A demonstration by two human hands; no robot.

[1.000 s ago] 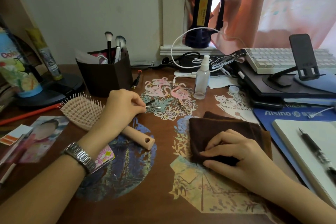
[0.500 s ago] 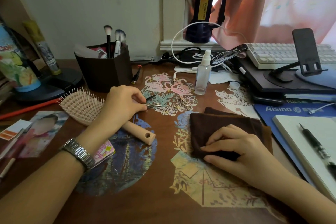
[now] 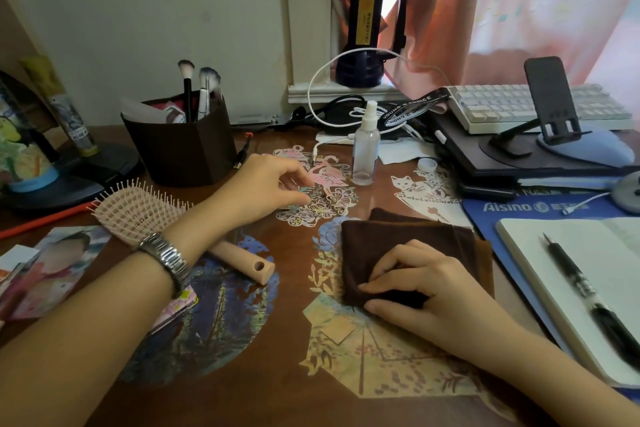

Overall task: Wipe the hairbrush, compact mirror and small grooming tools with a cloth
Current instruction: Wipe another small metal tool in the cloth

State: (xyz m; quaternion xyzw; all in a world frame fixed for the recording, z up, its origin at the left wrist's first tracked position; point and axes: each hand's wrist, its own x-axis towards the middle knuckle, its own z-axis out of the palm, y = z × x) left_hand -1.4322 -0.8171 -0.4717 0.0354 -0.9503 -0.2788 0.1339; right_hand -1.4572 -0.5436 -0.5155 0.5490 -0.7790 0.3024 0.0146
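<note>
- The right hand (image 3: 436, 288) lies on the folded brown cloth (image 3: 408, 239), fingers curled and pinching its near edge, thumb tucked under; I judge this keeps the cloth pinned and ready to lift for wiping
- The left hand (image 3: 266, 184) reaches over the paper-cut flower decal, fingers loosely bent, fingertips just beside a small metal grooming tool (image 3: 329, 199) lying on the table (image 3: 277, 402); whether it already touches the tool I cannot tell, and it grips nothing visible
- The hairbrush (image 3: 138, 211) lies bristles-up under the left forearm, handle pointing toward the cloth, within easy reach
- No compact mirror can be made out
- The spray bottle (image 3: 365, 146) stands upright just beyond the tool, probably for dampening the cloth
</note>
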